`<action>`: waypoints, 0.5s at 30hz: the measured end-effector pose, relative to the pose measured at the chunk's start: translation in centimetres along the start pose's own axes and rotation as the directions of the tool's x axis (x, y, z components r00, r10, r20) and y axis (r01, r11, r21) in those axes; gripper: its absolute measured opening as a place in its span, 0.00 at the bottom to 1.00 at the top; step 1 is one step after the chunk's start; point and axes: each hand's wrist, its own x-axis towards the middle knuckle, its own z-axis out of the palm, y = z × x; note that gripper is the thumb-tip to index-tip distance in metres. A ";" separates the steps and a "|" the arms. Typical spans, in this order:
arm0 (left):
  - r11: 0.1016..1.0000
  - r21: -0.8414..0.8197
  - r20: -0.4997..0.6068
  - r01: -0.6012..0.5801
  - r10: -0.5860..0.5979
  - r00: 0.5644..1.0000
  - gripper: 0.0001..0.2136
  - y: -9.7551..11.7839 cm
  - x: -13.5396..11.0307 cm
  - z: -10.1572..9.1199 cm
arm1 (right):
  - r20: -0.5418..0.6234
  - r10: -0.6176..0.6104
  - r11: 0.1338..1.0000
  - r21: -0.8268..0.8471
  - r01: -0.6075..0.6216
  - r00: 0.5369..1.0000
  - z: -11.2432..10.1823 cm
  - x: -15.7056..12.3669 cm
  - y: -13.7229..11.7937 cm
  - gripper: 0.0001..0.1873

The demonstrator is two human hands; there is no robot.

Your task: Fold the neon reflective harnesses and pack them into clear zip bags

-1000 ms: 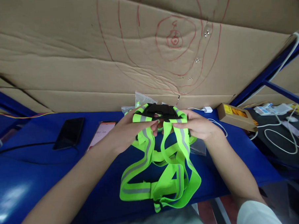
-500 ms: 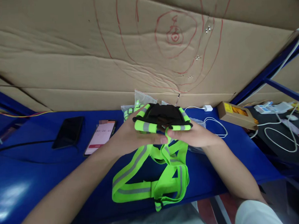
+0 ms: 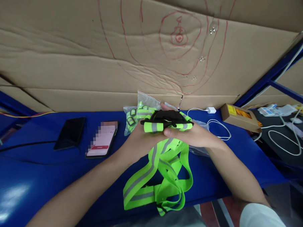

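A neon-green reflective strap harness (image 3: pixel 142 184) with grey stripes hangs in loops at the table's front edge. Its black buckle part (image 3: pixel 168 116), with green strap folded through both ends, is held up between my hands. My left hand (image 3: pixel 149 137) closes round the left end from beneath. On the right end, my right hand (image 3: pixel 190 136) grips with its thumb pressed under the black piece. The fingers behind the buckle are mostly hidden.
Clear plastic bags (image 3: pixel 138 110) with more green straps lie behind my left hand. To the left are a phone (image 3: pixel 102 142) and a black tablet-like device (image 3: pixel 70 133). A cardboard box (image 3: pixel 239 116) and white cable (image 3: pixel 221 125) sit right. Cardboard (image 3: pixel 64 63) walls the back.
My hands have drawn closer together, and the black buckle part now lies flatter and slightly lower. The hanging loops have swung to the right and narrowed.
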 end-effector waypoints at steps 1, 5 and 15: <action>0.999 -0.033 -0.009 0.019 -0.020 1.000 0.14 -0.1 0.1 -0.1 | -0.044 -0.016 0.999 -0.030 0.015 0.999 -0.3 -0.1 -0.2 0.45; 0.994 -0.080 0.029 0.069 -0.067 0.997 0.18 -0.8 0.6 -0.5 | -0.159 -0.197 0.950 -0.276 0.148 0.968 -0.9 -0.9 -1.3 0.51; 0.968 -0.078 0.189 0.238 -0.220 0.957 0.28 -2.7 0.8 0.2 | -0.225 -0.229 0.836 -0.543 0.073 0.947 -0.2 -2.0 -2.7 0.15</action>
